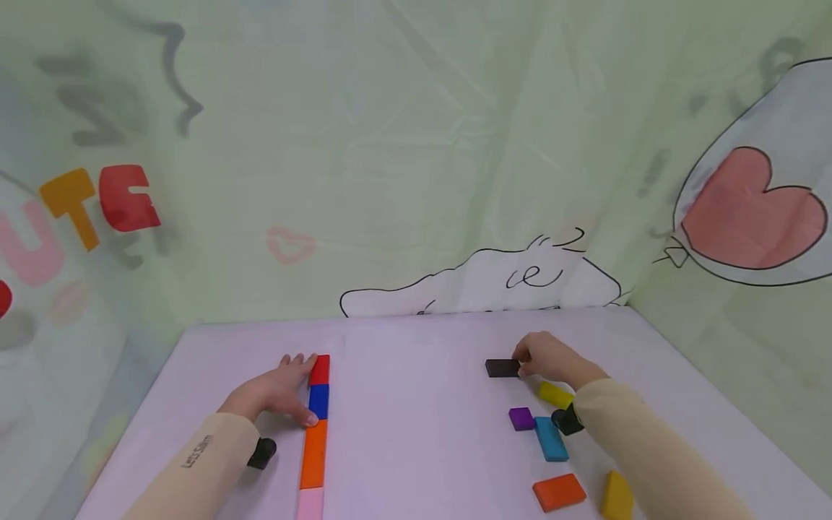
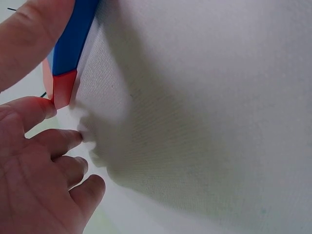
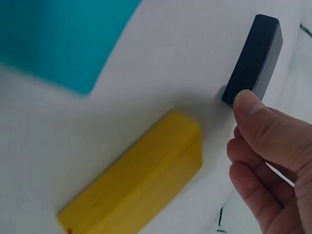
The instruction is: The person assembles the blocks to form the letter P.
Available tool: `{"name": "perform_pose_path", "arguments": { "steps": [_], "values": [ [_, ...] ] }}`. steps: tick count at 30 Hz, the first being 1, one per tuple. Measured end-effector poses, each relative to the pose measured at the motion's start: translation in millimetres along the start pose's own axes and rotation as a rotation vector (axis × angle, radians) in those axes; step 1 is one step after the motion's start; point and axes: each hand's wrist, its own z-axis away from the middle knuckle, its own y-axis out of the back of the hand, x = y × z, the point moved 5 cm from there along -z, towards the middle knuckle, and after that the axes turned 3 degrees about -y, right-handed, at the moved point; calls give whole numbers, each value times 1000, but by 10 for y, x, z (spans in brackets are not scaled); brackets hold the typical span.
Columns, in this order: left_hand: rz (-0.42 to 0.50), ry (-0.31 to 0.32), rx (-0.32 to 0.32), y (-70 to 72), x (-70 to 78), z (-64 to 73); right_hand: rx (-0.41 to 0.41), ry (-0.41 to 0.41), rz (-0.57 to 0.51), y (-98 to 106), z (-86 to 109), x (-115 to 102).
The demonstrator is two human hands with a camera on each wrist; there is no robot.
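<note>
A black block (image 1: 502, 368) is at the far right-hand part of a white-covered table (image 1: 409, 426), its long axis running left to right in the head view. The right hand (image 1: 551, 357) pinches its right end between thumb and fingers, so the free end points left, toward a row of blocks. In the right wrist view the block slants, its free end at the upper right; whether it touches the table is hard to tell.

The row lies on the left, its long axis running away from the person, pieces end to end: a red block (image 1: 320, 370) farthest, then a blue block (image 1: 318, 402), an orange block (image 1: 314, 455) and a pink block (image 1: 310, 505), cut off by the bottom edge. The left hand (image 1: 279, 388) lies alongside with fingers spread and relaxed, fingertips at the red block, thumb near the seam between blue and orange.

Below the right hand, a yellow block (image 1: 555, 394) slants down to the right, partly hidden by the sleeve (image 1: 650, 440). Nearer the person are a small purple block (image 1: 521, 419), a teal block (image 1: 552, 440) pointing mostly forward, a red-orange block (image 1: 559, 492) lying roughly crosswise and a golden-yellow block (image 1: 617, 496).
</note>
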Motion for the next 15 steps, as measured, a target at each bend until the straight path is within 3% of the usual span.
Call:
{"name": "perform_pose_path", "arguments": {
  "steps": [5, 15],
  "values": [
    [-8, 1, -4, -6, -14, -9, -24, 19, -14, -78, -63, -184],
    [6, -3, -11, 12, -2, -15, -15, 142, -43, -182, -113, -639]
  ]
}}
